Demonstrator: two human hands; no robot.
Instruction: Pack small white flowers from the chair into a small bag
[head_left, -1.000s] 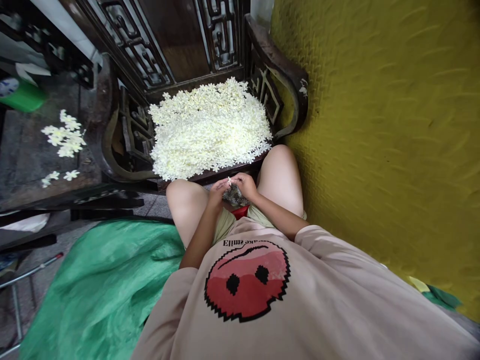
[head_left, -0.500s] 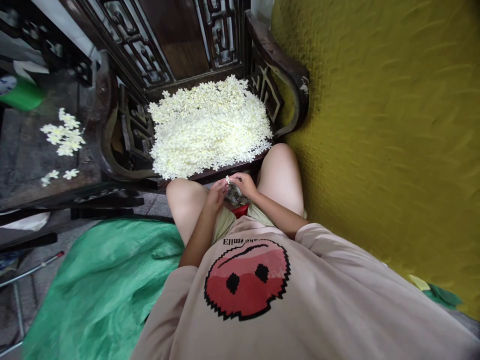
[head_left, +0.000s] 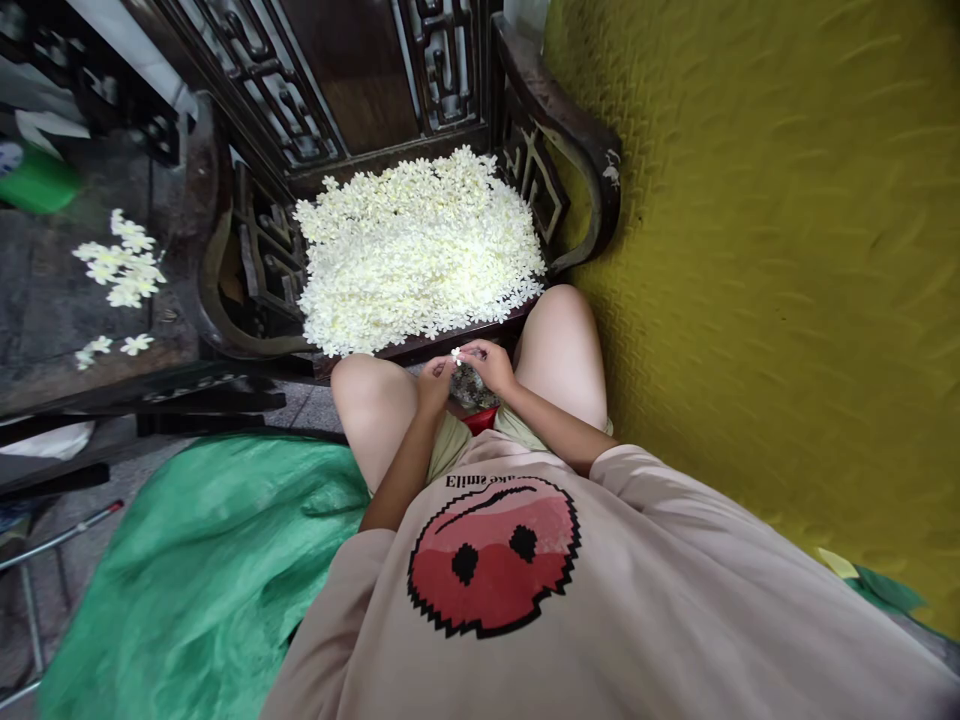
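Between my two hands, just above the gap between my knees, is a small white flower (head_left: 456, 355). My left hand (head_left: 435, 384) is closed, with its fingertips pinched at the flower's left side. From the other side my right hand (head_left: 490, 367) pinches the same flower between thumb and fingers. Any stem or thread there is too small to make out. Just beyond my knees, a thick heap of white flowers (head_left: 420, 255) covers the seat of a dark carved wooden chair (head_left: 367, 75).
On the dark wooden table (head_left: 37, 300) at left lie a few more white blossoms (head_left: 124, 262) and a green container (head_left: 37, 180). Green sheeting (head_left: 217, 570) spreads at my left side. A yellow textured surface (head_left: 765, 250) rises close on my right. Something red (head_left: 480, 420) shows between my thighs.
My left fingers have drawn in more closely around the flower, which now shows more of its face. The hands have stayed in nearly the same place.
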